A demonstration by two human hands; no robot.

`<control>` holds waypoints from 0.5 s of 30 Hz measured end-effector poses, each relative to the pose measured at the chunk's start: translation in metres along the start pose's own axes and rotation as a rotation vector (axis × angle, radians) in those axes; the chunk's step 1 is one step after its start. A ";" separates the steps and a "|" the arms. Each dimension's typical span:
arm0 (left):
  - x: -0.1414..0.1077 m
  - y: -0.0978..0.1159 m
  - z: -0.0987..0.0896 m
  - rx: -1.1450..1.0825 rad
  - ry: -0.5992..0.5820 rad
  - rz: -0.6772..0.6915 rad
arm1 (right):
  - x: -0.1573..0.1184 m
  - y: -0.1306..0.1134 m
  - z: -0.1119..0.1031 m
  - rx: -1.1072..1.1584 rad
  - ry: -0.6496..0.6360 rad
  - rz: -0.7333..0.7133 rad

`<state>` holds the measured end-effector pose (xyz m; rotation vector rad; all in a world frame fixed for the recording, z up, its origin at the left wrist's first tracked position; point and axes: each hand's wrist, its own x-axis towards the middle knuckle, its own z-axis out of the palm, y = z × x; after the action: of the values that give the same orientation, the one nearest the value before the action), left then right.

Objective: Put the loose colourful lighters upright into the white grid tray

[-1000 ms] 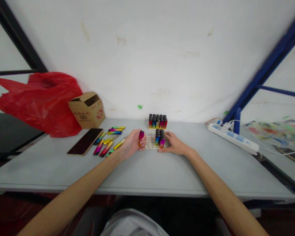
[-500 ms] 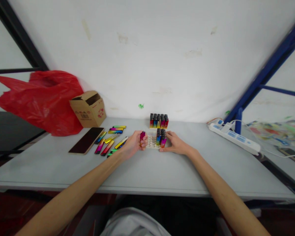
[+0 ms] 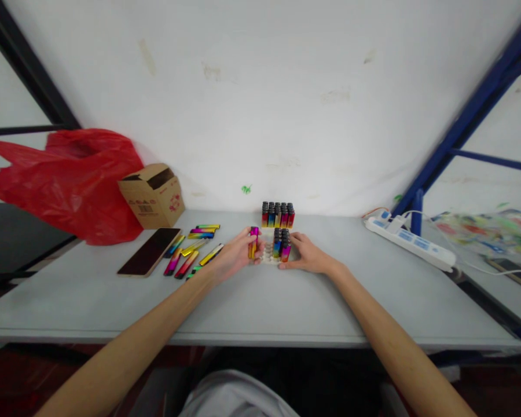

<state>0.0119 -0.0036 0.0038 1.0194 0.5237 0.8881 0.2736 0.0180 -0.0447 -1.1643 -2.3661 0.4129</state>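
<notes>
My left hand (image 3: 235, 255) grips a rainbow-coloured lighter (image 3: 253, 241) upright, right at the left side of a small white tray with round holes (image 3: 267, 253). Several lighters (image 3: 282, 242) stand in the tray's right part. My right hand (image 3: 307, 253) rests flat on the table against the tray's right side, fingers touching those lighters. A full block of lighters (image 3: 278, 214) stands behind the tray near the wall. Several loose lighters (image 3: 190, 250) lie on the table to the left of my left hand.
A dark phone (image 3: 150, 251) lies left of the loose lighters. Behind it are a cardboard box (image 3: 153, 195) and a red plastic bag (image 3: 72, 180). A white power strip (image 3: 410, 243) with cables lies at the right, by a blue frame (image 3: 455, 130). The grey table (image 3: 252, 307) meets a white wall.
My left hand has carried the lighter a little to the right and turned it more upright, up to the tray's left edge. My right hand has stayed at the tray.
</notes>
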 end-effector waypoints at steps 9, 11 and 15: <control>0.007 0.001 -0.007 0.334 0.009 0.131 | 0.000 0.001 0.001 0.021 0.010 0.005; 0.009 0.002 -0.008 0.458 0.014 0.191 | 0.000 0.000 0.000 0.020 0.005 0.000; 0.010 -0.002 -0.005 0.686 0.029 0.301 | 0.000 0.000 0.000 0.022 0.002 -0.003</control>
<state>0.0144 0.0074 0.0000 1.7443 0.7361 1.0120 0.2739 0.0174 -0.0443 -1.1502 -2.3554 0.4356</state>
